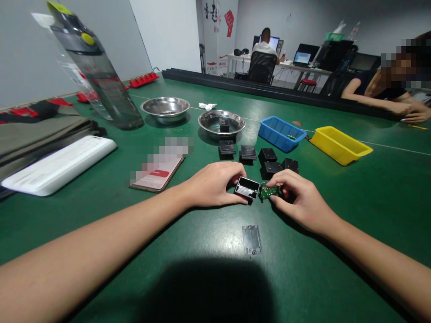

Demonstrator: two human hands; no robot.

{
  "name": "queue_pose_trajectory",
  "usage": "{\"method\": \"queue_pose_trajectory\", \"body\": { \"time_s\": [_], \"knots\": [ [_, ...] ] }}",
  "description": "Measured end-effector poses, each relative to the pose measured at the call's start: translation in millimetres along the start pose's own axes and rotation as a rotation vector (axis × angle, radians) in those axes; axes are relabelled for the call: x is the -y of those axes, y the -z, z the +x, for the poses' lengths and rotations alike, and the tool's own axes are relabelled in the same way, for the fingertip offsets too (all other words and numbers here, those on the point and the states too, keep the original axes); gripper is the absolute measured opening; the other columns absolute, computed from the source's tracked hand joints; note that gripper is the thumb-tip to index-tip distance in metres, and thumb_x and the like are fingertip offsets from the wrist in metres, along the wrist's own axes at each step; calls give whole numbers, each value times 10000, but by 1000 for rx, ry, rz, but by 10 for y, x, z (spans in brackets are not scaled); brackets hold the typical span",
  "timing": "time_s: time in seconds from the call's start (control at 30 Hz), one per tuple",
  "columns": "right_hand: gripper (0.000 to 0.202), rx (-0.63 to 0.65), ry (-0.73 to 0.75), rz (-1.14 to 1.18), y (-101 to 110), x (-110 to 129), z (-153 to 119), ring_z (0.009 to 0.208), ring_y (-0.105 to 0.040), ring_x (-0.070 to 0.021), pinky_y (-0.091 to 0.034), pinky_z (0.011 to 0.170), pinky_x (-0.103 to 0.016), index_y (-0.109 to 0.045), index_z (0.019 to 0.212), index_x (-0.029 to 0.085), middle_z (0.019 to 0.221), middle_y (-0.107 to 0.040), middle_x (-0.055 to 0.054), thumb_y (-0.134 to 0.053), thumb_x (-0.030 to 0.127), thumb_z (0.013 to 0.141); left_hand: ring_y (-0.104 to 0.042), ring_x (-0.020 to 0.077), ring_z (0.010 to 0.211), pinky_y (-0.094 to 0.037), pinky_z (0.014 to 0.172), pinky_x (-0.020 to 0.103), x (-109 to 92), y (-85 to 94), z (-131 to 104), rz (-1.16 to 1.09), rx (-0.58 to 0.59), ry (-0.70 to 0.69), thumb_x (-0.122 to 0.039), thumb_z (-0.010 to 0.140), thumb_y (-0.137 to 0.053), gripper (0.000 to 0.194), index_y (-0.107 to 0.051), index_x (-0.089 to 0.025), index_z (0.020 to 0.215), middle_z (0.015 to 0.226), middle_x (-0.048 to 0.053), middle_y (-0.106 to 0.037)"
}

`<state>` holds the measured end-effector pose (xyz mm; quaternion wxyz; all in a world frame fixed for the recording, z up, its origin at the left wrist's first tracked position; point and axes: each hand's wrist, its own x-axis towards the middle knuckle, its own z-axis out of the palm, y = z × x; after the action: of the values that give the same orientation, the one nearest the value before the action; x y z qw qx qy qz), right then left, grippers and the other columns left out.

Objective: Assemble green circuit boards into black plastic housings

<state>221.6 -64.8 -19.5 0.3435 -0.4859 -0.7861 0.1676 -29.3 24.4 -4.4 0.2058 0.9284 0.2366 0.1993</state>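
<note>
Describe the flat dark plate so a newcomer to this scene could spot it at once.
On the green table, find the left hand and right hand, then look between them, toward the camera. The rectangular dark plate lies untouched. Unlike the black boxes beyond the hands, it is thin and flat, with a small round feature at each short end.

The flat plate point(252, 240) lies nearest — phone point(158, 172) to its left, farther back; behind both, two bowls point(165, 110) stand side by side.
</note>
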Motion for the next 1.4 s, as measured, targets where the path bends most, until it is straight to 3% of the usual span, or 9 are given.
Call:
{"method": "queue_pose_trajectory", "body": {
  "time_s": [0.17, 0.63, 0.93, 1.4],
  "knots": [
    [219, 9, 13, -12, 1, 15, 2, 768, -560, -149, -458, 631, -268, -655, 1001, 203, 1011, -652, -60, -644, 87, 815, -571, 139, 716, -389, 647, 256, -10, -2, -2, -41, -53, -39, -405, 756, -829, 348, -622, -162, 896, 821, -1, -644],
    [181, 23, 34, -2, 19, 39, 11, 811, -591, -173, -470, 652, -286, -659, 1003, 202, 1022, -662, -76, -669, 130, 837, -530, 122, 659, -365, 612, 248, -34, 0, -8, -28, -60, -34, -376, 729, -813, 318, -580, -176, 810, 745, -26, -602],
    [177, 24, 54, 6, 22, 48, 15, 816, -598, -172, -466, 641, -281, -664, 981, 200, 997, -662, -72, -646, 102, 835, -504, 114, 617, -344, 586, 247, -29, -2, -20, 15, -90, -83, -439, 739, -805, 370, -549, -175, 788, 710, -27, -584],
    [182, 16, 52, -3, 21, 52, 13, 804, -588, -168, -464, 632, -284, -663, 983, 210, 1005, -669, -73, -644, 106, 835, -498, 116, 633, -350, 597, 246, -34, 11, -21, 4, -73, -101, -375, 729, -775, 307, -541, -187, 795, 723, -28, -580]
  ]
}}
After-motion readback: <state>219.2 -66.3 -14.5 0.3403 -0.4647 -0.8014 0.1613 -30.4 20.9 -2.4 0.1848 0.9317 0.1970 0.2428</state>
